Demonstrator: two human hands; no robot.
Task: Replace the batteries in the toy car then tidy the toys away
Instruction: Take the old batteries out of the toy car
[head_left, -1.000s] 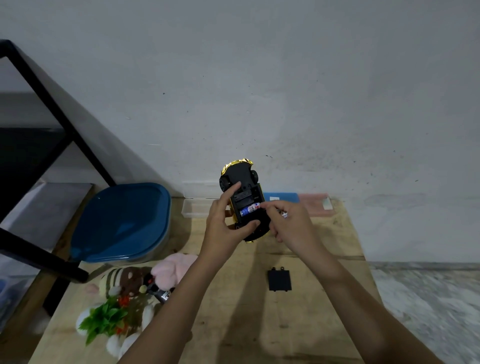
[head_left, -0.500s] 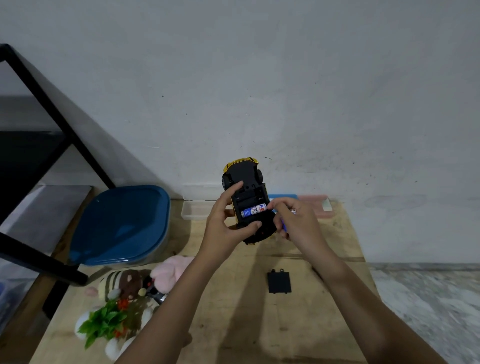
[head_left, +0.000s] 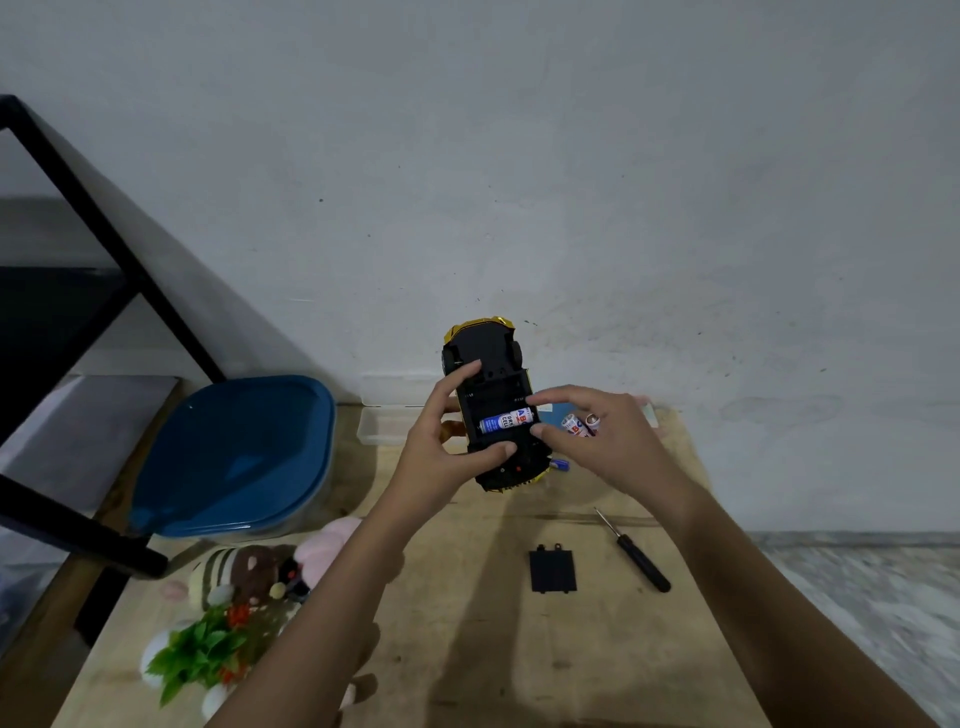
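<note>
My left hand (head_left: 451, 442) grips a yellow and black toy car (head_left: 493, 387) belly-up above the wooden table (head_left: 467, 649). Its battery bay is uncovered, and a blue and white battery (head_left: 506, 420) lies across it. The thumb and forefinger of my right hand (head_left: 608, 441) touch that battery's right end, while two more white batteries (head_left: 582, 425) are tucked against the same hand's palm. The black battery cover (head_left: 552, 570) lies flat on the table below the car. A small black screwdriver (head_left: 636, 553) rests to the cover's right.
A box with a blue lid (head_left: 236, 457) stands at the left, with a clear lidded case (head_left: 387, 423) behind the car. Plush toys (head_left: 249, 571) and a green plastic plant (head_left: 200, 647) lie at the front left. A black shelf frame (head_left: 78, 530) stands further left.
My right hand has drawn back a little to the right, so the spare batteries in it and the screwdriver on the table now show. The car stays in my left hand.
</note>
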